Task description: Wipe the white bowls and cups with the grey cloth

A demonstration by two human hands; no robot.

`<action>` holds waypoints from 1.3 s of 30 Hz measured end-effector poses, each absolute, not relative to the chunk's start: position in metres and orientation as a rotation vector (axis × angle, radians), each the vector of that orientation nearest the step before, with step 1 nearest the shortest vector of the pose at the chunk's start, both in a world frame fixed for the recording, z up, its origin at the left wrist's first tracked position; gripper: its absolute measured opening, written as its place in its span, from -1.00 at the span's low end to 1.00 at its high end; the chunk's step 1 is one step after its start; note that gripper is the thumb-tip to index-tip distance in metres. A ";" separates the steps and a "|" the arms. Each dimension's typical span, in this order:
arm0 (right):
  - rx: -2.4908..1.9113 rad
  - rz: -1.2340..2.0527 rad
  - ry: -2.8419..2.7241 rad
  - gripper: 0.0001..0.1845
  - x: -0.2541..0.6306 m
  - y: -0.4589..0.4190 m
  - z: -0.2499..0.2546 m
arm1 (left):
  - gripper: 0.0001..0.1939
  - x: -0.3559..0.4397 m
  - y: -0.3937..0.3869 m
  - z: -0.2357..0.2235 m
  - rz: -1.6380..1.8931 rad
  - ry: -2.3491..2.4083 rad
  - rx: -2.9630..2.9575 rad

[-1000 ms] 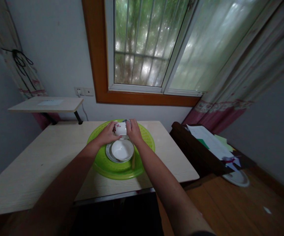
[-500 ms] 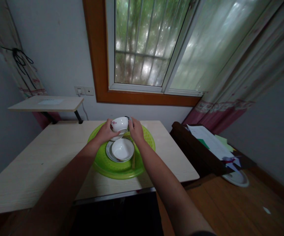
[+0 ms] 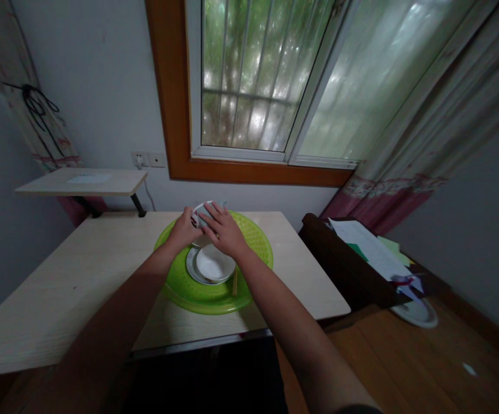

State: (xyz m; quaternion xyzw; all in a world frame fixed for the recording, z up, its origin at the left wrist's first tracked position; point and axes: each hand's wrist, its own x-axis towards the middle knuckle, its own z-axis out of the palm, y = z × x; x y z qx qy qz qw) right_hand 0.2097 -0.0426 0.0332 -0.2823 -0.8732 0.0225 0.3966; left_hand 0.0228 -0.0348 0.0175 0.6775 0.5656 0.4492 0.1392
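Note:
My left hand (image 3: pixel 184 230) is closed around the left side of a white bowl (image 3: pixel 195 217) with red markings, held above the far part of a green plastic tray (image 3: pixel 251 247). My right hand (image 3: pixel 222 230) lies across that bowl with its fingers spread, hiding much of it. A pale grey patch shows between the fingers; I cannot tell whether it is cloth or bowl. Below the hands a second white bowl (image 3: pixel 215 263) rests on a plate (image 3: pixel 193 269). To its right lies a thin wooden stick, perhaps chopsticks (image 3: pixel 235 283).
The tray sits on a light wooden table (image 3: pixel 102 253). At the left stands a small raised shelf (image 3: pixel 80 183) on dark legs. A dark brown piece of furniture (image 3: pixel 344 259) with papers (image 3: pixel 365 247) is at the right. A window (image 3: pixel 253 75) and wall lie behind.
My right hand has moved left from the bowl's right edge to lie across it with fingers spread. The held bowl has tilted and shifted slightly left. The second bowl has stayed put.

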 end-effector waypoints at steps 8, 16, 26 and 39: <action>-0.921 0.411 -1.889 -0.42 0.218 -0.028 0.020 | -0.34 0.020 -0.029 0.018 1.474 1.685 1.774; -0.936 0.537 -1.853 -0.28 0.218 -0.022 0.011 | -0.34 0.017 -0.027 0.014 1.400 1.655 1.796; -0.761 0.004 -2.196 -0.45 0.216 -0.038 0.028 | -0.45 0.022 -0.034 0.015 1.252 1.540 1.915; -0.763 0.191 -2.046 -0.48 0.215 -0.032 0.026 | -0.42 0.021 -0.031 0.013 1.345 1.535 1.887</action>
